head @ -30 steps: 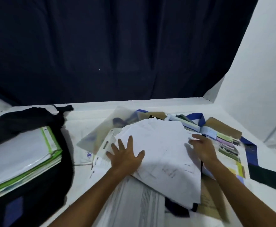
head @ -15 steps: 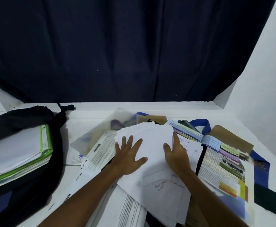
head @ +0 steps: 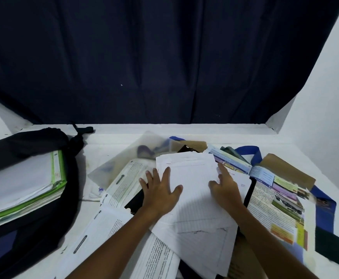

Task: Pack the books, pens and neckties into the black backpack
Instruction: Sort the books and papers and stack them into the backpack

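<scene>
Both hands are sliding closer together on the papers (head: 192, 190), left hand (head: 160, 195) and right hand (head: 226, 188) pressing flat with fingers spread, gripping nothing. Far left of them, the backpack (head: 43, 218) is lying open, holding books (head: 21, 184).

Dim, cool light from above; soft shadows under both forearms, wide-angle bending at edges, slight softness throughout

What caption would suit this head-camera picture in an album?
Both hands, left and right, flat on loose white sheets, black backpack alongside.
</scene>
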Demonstrator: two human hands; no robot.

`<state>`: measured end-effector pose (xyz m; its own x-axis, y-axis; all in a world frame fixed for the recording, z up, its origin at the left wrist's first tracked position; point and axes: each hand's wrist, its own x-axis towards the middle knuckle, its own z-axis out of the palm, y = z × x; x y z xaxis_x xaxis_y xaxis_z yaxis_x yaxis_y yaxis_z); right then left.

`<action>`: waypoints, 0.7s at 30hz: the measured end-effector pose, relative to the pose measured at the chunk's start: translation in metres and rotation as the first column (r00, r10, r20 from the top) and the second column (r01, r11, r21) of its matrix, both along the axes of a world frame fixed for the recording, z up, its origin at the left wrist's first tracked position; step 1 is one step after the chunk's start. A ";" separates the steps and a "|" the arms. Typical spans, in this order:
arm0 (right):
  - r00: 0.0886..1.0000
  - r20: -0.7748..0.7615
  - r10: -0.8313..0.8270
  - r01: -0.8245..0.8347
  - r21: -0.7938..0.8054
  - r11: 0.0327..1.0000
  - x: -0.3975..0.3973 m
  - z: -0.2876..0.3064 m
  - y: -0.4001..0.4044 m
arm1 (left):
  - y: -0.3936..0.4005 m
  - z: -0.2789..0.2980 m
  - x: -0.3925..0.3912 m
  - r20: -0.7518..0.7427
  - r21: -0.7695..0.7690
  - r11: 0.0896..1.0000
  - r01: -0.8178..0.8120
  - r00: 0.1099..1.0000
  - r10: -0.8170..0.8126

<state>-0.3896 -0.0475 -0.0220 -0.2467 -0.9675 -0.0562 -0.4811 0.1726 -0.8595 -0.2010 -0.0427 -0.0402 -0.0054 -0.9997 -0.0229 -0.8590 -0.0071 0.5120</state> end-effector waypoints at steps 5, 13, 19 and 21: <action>0.966 0.184 -0.180 0.171 0.063 0.983 -0.013 0.003 -0.010 | 0.003 0.017 -0.005 -0.292 -0.061 0.989 -0.132 0.950 0.109; 0.918 0.395 -0.033 0.006 0.069 0.998 -0.033 0.008 0.000 | -0.008 0.033 -0.003 -0.717 0.068 0.979 -0.193 0.673 0.183; 0.924 0.376 0.070 -0.072 -0.010 0.997 -0.023 0.010 0.005 | -0.004 0.028 -0.004 -0.752 0.072 0.990 -0.120 0.645 0.133; 0.917 0.396 0.046 -0.028 -0.051 0.998 -0.022 0.015 0.006 | -0.002 0.029 -0.003 -0.761 0.043 0.994 -0.098 0.641 0.097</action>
